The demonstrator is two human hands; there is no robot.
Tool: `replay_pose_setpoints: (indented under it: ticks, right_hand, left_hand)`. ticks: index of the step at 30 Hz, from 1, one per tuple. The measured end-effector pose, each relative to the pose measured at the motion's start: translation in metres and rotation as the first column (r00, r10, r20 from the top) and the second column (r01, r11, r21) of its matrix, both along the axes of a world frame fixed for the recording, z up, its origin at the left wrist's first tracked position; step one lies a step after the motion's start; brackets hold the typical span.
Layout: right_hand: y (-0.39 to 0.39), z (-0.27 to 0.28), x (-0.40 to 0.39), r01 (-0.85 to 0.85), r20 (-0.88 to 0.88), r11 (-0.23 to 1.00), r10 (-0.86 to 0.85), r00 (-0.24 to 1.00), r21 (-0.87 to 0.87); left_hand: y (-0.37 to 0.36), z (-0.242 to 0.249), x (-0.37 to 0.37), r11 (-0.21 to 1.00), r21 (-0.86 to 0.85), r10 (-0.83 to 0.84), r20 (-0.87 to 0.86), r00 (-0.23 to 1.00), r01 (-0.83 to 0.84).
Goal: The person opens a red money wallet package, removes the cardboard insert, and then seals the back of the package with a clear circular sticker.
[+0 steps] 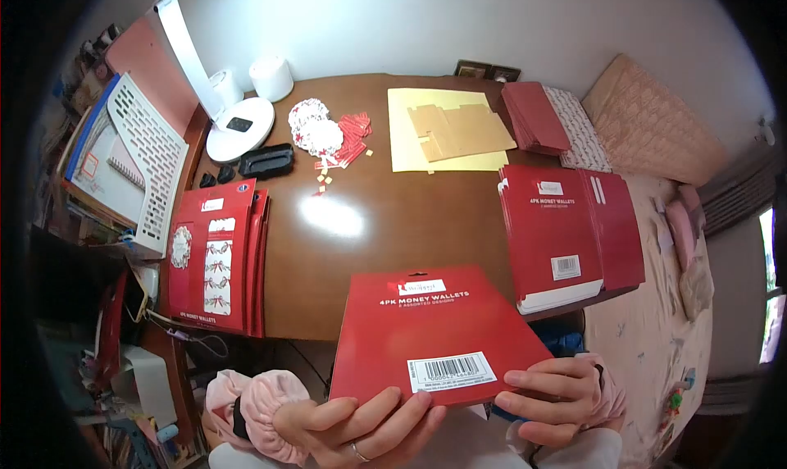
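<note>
Both my hands hold a red money wallet pack (434,330) at the near edge of the desk. Its printed back, with a white barcode label, faces me and its hang-hole edge points away. My left hand (373,428) grips the near left edge, fingers on the front and a ring on one finger. The near right corner is between the fingers of my right hand (553,399). To the left lies a pile of similar packs (213,264), front sides up. On the right, another stack of red card packs (545,231) shows backs with barcodes.
At the back of the brown desk (385,215) are a white lamp (240,133), a black tray (267,161), round wreath cutouts (316,129), red tags (352,137), and brown card (463,131) on yellow sheets (402,149). Dark red cards (534,116) lie back right.
</note>
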State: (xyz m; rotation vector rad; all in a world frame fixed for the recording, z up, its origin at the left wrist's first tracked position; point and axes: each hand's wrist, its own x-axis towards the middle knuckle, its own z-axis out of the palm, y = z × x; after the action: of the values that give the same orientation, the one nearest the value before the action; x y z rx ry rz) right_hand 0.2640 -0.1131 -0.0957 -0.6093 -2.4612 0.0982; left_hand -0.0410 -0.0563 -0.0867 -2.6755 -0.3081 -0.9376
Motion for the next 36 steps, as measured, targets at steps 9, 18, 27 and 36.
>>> replay_pose_setpoints:
  ticks: [9, 18, 27, 36]
  right_hand:
    - [-0.005, -0.018, -0.004, 0.045, -0.044, 0.998, -0.043, 0.998, 0.041]
    - [-0.008, -0.029, -0.002, 0.040, -0.019, 0.998, -0.039, 0.999, 0.050]
    - [-0.010, -0.043, -0.005, 0.064, 0.029, 0.966, -0.073, 0.997, 0.249]
    - [-0.012, -0.039, -0.003, 0.067, -0.010, 0.994, -0.067, 0.998, 0.084]
  left_hand:
    - [0.005, -0.005, -0.003, 0.995, 0.075, -0.057, -0.106, 0.993, 0.065]
    - [0.000, -0.010, -0.003, 1.000, -0.004, -0.011, -0.110, 0.994, 0.010]
    - [0.003, -0.035, 0.000, 0.968, 0.251, 0.018, -0.065, 0.998, -0.001]
    - [0.004, -0.022, -0.008, 0.841, -0.540, 0.087, 0.070, 0.994, -0.035]
